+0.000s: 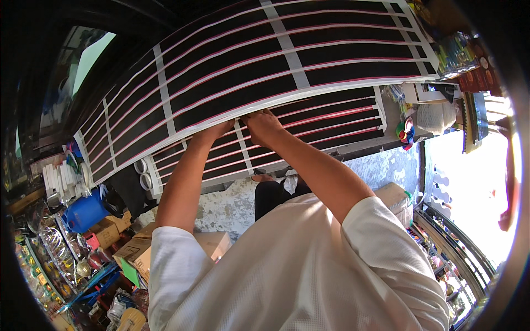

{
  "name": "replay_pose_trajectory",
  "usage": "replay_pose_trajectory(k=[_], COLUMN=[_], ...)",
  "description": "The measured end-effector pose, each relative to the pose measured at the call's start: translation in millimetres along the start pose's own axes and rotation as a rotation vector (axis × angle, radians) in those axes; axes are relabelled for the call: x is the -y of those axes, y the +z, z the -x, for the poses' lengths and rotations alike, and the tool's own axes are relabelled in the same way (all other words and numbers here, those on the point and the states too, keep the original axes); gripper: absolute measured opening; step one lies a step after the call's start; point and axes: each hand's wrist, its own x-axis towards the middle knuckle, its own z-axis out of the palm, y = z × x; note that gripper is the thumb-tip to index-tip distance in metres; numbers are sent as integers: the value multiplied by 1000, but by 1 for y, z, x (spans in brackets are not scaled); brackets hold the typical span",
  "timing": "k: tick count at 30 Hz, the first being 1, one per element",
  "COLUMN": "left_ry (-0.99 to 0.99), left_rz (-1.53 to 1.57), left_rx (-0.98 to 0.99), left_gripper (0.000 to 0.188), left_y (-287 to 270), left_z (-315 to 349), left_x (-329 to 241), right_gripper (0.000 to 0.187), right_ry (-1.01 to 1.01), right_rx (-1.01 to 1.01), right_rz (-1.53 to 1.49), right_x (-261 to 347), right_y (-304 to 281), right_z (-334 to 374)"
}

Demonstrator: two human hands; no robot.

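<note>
- Across the upper view, one striped upper panel (232, 71) overlaps one lower panel (331, 121): two panels, counted.
- Upper panel's long axis runs left to right, its right end higher.
- Left hand (218, 131) and right hand (265, 128) are at its near edge; their grip I cannot tell.

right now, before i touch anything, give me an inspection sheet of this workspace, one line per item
Surface: grey top showing past the right end of the lower panel
Job's things: black upper panel with white and red stripes, overlapping a similarly striped lower panel
Clutter: blue container and cardboard boxes on the left; white mesh item on the right
Hands: left hand and right hand at the upper panel's near edge, fingers partly hidden
Cables: nothing seen clearly
Surroundings: bright opening on the right
</note>
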Motion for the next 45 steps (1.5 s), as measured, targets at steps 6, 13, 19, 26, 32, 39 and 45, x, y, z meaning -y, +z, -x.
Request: replay_pose_trajectory(k=[6, 13, 19, 26, 32, 39, 45], left_ry=[-44, -118, -165, -118, -75, -123, -94], left_rz=[-20, -19, 0, 51, 67, 68, 89], left_rx=[137, 192, 242, 105, 108, 231, 143], left_gripper=[54, 51, 44, 47, 51, 42, 39], left_y=[-9, -16, -14, -11, -7, -17, -15], left_z=[-12, -22, -24, -27, -21, -16, -15], left_x=[-6, -11, -15, -18, -11, -14, -11], right_gripper=[52, 53, 59, 61, 67, 69, 70], right_ry=[-7, -11, 12, 20, 29, 40, 40], right_rx=[17, -12, 105, 111, 125, 184, 180], right_rz=[-17, -50, -50, -23, -41, -5, -13], right_x=[0, 1, 1, 3, 4, 3, 0], right_y=[-7, -6, -12, -15, -16, -18, -12], right_z=[0, 0, -2, 0, -2, -5, -5])
